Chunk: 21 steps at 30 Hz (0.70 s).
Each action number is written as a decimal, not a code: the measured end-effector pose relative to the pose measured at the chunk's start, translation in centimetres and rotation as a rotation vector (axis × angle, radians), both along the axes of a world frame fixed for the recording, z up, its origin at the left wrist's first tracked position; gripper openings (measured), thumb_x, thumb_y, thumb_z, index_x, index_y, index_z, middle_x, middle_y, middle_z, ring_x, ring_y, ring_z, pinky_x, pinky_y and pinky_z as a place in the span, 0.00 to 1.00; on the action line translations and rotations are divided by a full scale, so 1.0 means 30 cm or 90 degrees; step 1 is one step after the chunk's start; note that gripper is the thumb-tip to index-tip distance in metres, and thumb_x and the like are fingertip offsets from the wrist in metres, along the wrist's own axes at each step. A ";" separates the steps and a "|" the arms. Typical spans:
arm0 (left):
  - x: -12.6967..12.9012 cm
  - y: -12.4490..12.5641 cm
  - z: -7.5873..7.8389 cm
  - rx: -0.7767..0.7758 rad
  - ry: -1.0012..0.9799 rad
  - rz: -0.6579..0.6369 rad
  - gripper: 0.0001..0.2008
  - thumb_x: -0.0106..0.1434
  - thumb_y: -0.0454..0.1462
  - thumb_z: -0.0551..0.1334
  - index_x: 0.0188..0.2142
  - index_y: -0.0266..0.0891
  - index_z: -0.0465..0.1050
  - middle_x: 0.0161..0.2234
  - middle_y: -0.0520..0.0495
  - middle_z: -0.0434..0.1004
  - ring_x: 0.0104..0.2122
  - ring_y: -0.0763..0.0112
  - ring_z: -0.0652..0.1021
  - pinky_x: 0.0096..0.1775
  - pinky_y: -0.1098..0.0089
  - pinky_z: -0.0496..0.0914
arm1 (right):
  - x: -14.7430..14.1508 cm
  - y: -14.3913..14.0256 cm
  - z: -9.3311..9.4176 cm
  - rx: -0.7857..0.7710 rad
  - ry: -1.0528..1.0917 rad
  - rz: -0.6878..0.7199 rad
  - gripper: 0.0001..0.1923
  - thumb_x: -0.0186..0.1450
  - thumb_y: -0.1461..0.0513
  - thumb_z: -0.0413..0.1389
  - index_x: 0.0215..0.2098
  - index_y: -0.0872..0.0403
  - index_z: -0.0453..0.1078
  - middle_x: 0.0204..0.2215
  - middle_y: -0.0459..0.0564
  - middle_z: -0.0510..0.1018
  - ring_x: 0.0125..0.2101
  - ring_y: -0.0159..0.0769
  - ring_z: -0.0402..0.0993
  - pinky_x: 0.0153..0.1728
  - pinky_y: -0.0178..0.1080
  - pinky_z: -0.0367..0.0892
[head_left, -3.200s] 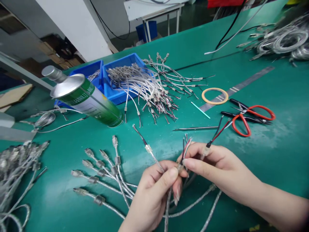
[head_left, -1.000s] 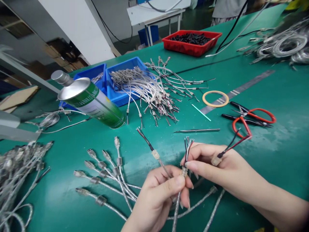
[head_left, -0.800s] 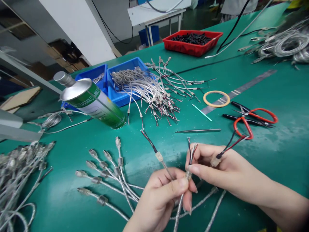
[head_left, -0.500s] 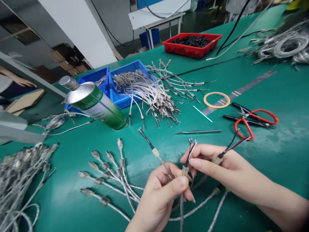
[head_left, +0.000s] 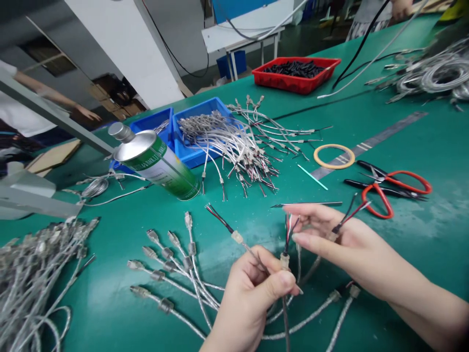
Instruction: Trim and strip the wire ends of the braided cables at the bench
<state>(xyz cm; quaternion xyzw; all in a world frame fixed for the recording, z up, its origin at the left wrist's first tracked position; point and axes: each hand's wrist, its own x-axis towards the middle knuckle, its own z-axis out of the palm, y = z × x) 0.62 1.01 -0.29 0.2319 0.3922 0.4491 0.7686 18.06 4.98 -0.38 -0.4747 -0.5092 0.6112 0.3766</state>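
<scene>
My left hand (head_left: 252,298) pinches a clear-sheathed cable (head_left: 285,261) between thumb and forefinger, its stripped wires (head_left: 288,232) pointing up and fanned apart. A second cable (head_left: 237,237) runs through the same hand, its wire end pointing up and left. Beside the fanned wires, my right hand (head_left: 344,249) has its thumb and fingertips parted. Tucked between that thumb and the palm is another cable (head_left: 333,235), with dark and red wires sticking out past the hand. Several braided USB cables (head_left: 166,305) lie beneath and left of my hands, plugs facing left.
A solvent-like metal can (head_left: 157,166) stands left of blue trays (head_left: 198,159) heaped with cables. Red-handled scissors (head_left: 388,178), black-bladed cutters, tweezers (head_left: 311,204), a tape ring (head_left: 334,167) and a steel ruler (head_left: 395,129) lie right. Behind is a red tray (head_left: 296,88); other people stand beyond.
My right fingertips have opened away from the pinched cable's wires, which are now more spread out. The view has shifted slightly, and a person's arm at far left shows more.
</scene>
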 end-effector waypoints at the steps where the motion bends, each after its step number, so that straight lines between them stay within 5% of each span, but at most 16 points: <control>1: -0.001 0.000 0.000 0.001 -0.001 0.004 0.11 0.52 0.33 0.70 0.24 0.35 0.67 0.22 0.54 0.74 0.24 0.81 0.75 0.30 0.79 0.65 | 0.007 0.009 -0.008 0.030 -0.044 -0.051 0.27 0.61 0.52 0.61 0.55 0.49 0.63 0.48 0.53 0.73 0.44 0.44 0.72 0.45 0.46 0.70; 6: -0.004 0.001 0.009 0.006 -0.003 0.027 0.12 0.53 0.33 0.70 0.25 0.35 0.66 0.21 0.54 0.73 0.24 0.81 0.74 0.30 0.80 0.64 | 0.054 0.049 -0.009 0.352 -0.296 -0.333 0.38 0.61 0.54 0.61 0.65 0.47 0.50 0.61 0.53 0.58 0.59 0.52 0.55 0.58 0.53 0.57; 8: -0.003 0.001 0.009 0.002 -0.006 0.038 0.13 0.52 0.33 0.70 0.25 0.35 0.66 0.21 0.54 0.73 0.24 0.81 0.74 0.30 0.80 0.64 | 0.066 0.051 0.009 0.415 -0.367 -0.386 0.31 0.63 0.55 0.58 0.62 0.46 0.56 0.59 0.52 0.61 0.57 0.51 0.59 0.58 0.50 0.57; 11: 0.002 0.000 -0.010 -0.002 -0.020 0.048 0.15 0.50 0.35 0.72 0.25 0.35 0.65 0.21 0.55 0.73 0.24 0.80 0.75 0.30 0.79 0.64 | 0.056 0.036 0.035 0.310 -0.282 -0.233 0.11 0.67 0.54 0.54 0.46 0.46 0.71 0.44 0.49 0.74 0.45 0.44 0.70 0.49 0.45 0.65; 14: 0.005 0.002 -0.056 0.021 -0.016 0.020 0.19 0.46 0.40 0.74 0.24 0.36 0.64 0.19 0.54 0.73 0.21 0.78 0.74 0.28 0.77 0.64 | 0.008 0.007 0.035 0.149 -0.087 0.096 0.10 0.67 0.54 0.54 0.40 0.49 0.74 0.39 0.49 0.75 0.43 0.40 0.71 0.45 0.40 0.68; 16: 0.007 0.008 -0.090 0.049 0.023 -0.033 0.21 0.45 0.44 0.74 0.24 0.36 0.63 0.19 0.52 0.74 0.21 0.77 0.74 0.28 0.76 0.63 | -0.029 -0.009 0.023 0.088 0.011 0.202 0.11 0.66 0.55 0.56 0.35 0.53 0.75 0.38 0.49 0.73 0.37 0.35 0.72 0.39 0.36 0.70; 21: -0.009 0.021 -0.117 0.152 0.255 0.003 0.23 0.57 0.55 0.61 0.29 0.36 0.73 0.26 0.45 0.79 0.24 0.74 0.70 0.30 0.72 0.63 | -0.025 -0.011 0.065 0.065 0.170 0.020 0.11 0.67 0.54 0.55 0.34 0.53 0.70 0.27 0.45 0.72 0.20 0.24 0.66 0.20 0.27 0.64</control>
